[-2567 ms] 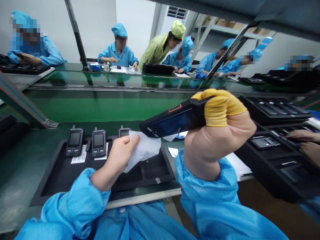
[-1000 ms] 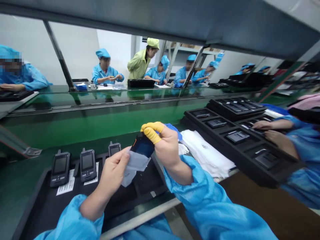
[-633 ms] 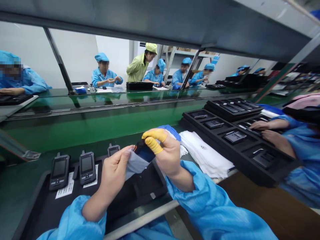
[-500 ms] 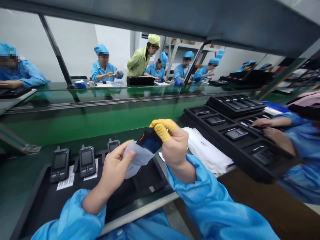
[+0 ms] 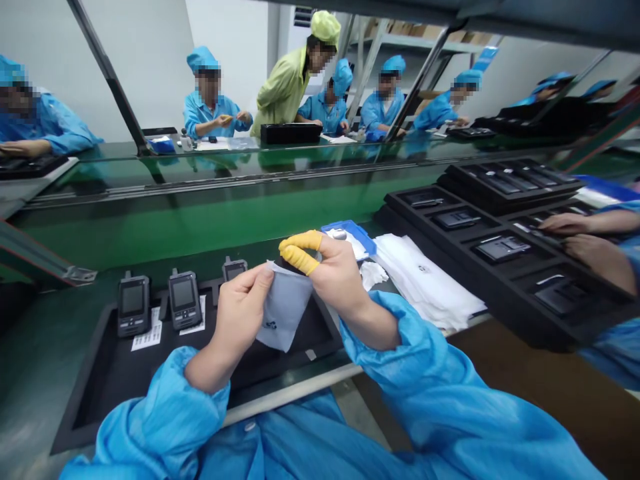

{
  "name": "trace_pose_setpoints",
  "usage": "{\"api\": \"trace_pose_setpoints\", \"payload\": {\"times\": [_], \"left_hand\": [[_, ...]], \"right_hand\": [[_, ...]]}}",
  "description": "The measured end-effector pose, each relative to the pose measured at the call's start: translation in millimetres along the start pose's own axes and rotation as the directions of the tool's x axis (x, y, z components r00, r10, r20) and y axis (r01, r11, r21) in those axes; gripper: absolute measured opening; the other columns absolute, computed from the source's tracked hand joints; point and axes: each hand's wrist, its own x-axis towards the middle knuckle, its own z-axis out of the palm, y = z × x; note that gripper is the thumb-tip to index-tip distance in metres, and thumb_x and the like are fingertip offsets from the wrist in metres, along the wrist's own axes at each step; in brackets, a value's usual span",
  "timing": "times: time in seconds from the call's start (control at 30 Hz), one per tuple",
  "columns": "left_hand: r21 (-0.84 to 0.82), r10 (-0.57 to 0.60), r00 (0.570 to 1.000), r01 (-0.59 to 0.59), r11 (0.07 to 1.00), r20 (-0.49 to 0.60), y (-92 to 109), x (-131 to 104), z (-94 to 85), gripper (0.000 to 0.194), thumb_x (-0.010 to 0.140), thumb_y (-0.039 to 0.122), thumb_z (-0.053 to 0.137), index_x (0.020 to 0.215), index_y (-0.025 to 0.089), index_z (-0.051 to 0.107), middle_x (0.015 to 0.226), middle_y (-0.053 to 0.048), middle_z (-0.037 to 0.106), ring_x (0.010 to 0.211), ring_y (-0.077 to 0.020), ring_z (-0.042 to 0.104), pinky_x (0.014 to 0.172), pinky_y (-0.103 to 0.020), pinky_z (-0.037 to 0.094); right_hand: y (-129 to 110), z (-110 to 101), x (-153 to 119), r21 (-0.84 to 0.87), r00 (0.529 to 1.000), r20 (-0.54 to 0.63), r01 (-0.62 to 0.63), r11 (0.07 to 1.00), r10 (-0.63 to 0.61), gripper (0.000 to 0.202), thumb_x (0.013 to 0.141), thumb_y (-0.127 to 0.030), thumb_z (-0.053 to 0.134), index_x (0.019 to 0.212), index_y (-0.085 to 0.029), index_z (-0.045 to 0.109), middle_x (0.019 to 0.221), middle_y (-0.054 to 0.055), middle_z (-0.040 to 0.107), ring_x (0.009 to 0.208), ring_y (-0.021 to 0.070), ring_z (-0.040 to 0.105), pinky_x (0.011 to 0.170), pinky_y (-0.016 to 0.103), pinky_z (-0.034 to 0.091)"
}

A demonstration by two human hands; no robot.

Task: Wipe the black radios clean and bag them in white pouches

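A thin white bag [image 5: 284,303] with a small dark print hangs between my hands above the black foam tray [image 5: 95,373]. The thumb and fingers of my left hand [image 5: 237,320] pinch its upper left edge. My right hand [image 5: 333,270], with yellow covers on its thumb and finger, grips a dark device at the bag's mouth; most of the device is hidden by the bag and fingers. Behind my left hand, a handset [image 5: 133,303], a second handset [image 5: 183,298] and a third one [image 5: 234,269] stand along the tray's far side.
White bags [image 5: 425,280] lie stacked right of my hands, beside a blue box [image 5: 357,235]. Black trays [image 5: 500,293] with flat dark parts fill the right, near a co-worker's hands [image 5: 590,237]. Several people sit beyond the green bench [image 5: 200,203].
The dark device has gone down into the white bag, which now hangs fuller and more upright. The view has shifted, bringing the blue box into sight.
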Motion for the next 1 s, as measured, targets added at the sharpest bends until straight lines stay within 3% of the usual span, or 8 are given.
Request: {"api": "trace_pose_setpoints", "payload": {"times": [0.2,0.37,0.47,0.67,0.77,0.83,0.93,1.0], "left_hand": [[-0.016,0.137,0.983,-0.140,0.990,-0.119,9,0,7.1,0.029,0.082,0.046,0.066,0.090,0.020,0.077,0.097,-0.005,0.076,0.093,-0.0208,0.069,0.084,-0.028,0.052],[-0.074,0.189,0.975,-0.198,0.977,-0.116,17,5,13.0,0.026,0.085,0.043,0.063,0.087,0.020,0.075,0.093,-0.003,0.076,0.086,-0.0173,0.070,0.079,-0.026,0.054],[-0.112,0.238,0.965,-0.250,0.962,-0.110,18,7,17.5,0.026,0.084,0.043,0.064,0.086,0.019,0.073,0.090,-0.004,0.076,0.083,-0.0174,0.070,0.076,-0.027,0.055],[-0.190,0.232,0.968,-0.246,0.950,-0.093,15,14,20.9,0.026,0.083,0.045,0.065,0.086,0.019,0.070,0.092,-0.004,0.075,0.087,-0.0178,0.070,0.077,-0.028,0.055],[-0.244,0.078,0.995,-0.092,0.965,-0.065,4,22,15.0,0.039,0.079,0.052,0.067,0.102,0.021,0.064,0.100,-0.005,0.073,0.090,-0.0195,0.070,0.077,-0.030,0.055],[-0.230,-0.137,0.990,0.143,0.963,0.043,-10,24,11.7,0.058,0.071,0.057,0.072,0.113,0.020,0.057,0.099,-0.007,0.072,0.087,-0.0209,0.070,0.073,-0.032,0.056],[-0.118,-0.470,0.845,0.509,0.853,0.255,-39,16,12.8,0.074,0.056,0.047,0.085,0.114,0.017,0.052,0.093,-0.008,0.073,0.082,-0.0232,0.070,0.070,-0.033,0.056],[-0.040,-0.574,0.773,0.605,0.795,0.272,-56,9,16.9,0.072,0.050,0.031,0.089,0.110,0.016,0.051,0.084,-0.006,0.072,0.077,-0.0223,0.070,0.068,-0.033,0.056]], "right_hand": [[19,-18,-6,0.169,0.999,-0.014,-0.041,0.985,0.044,0.052,0.065,-0.056,0.076,0.108,-0.030,0.068,0.106,0.003,0.072,0.101,0.0177,0.065,0.093,0.037,0.051],[42,-17,-27,0.281,0.900,0.375,-0.339,0.898,0.222,0.101,0.044,-0.057,0.086,0.134,-0.028,0.049,0.118,0.009,0.066,0.099,0.0218,0.067,0.083,0.036,0.056],[44,-8,-40,0.255,0.835,0.474,-0.435,0.863,0.281,0.083,0.049,-0.056,0.084,0.121,-0.022,0.060,0.108,0.007,0.070,0.094,0.0215,0.067,0.085,0.035,0.055],[38,-7,-42,0.202,0.920,0.201,-0.375,0.905,0.336,0.041,0.066,-0.059,0.074,0.083,-0.021,0.072,0.086,0.000,0.073,0.091,0.0206,0.065,0.090,0.035,0.050],[48,-15,-32,0.147,0.930,0.069,-0.367,0.919,0.360,0.040,0.069,-0.058,0.070,0.084,-0.021,0.072,0.086,0.000,0.071,0.089,0.0191,0.063,0.087,0.034,0.050],[63,-19,-27,0.115,0.897,0.066,-0.441,0.890,0.436,0.041,0.071,-0.058,0.067,0.084,-0.020,0.070,0.082,0.000,0.069,0.081,0.0169,0.061,0.078,0.032,0.050],[91,-20,-26,0.063,0.800,0.157,-0.593,0.803,0.579,0.036,0.071,-0.054,0.062,0.075,-0.018,0.065,0.069,-0.002,0.064,0.065,0.0131,0.056,0.061,0.027,0.046],[105,-19,-26,0.039,0.770,0.182,-0.626,0.779,0.611,0.030,0.069,-0.048,0.064,0.067,-0.017,0.061,0.062,-0.003,0.061,0.059,0.0114,0.052,0.056,0.025,0.042]]}}
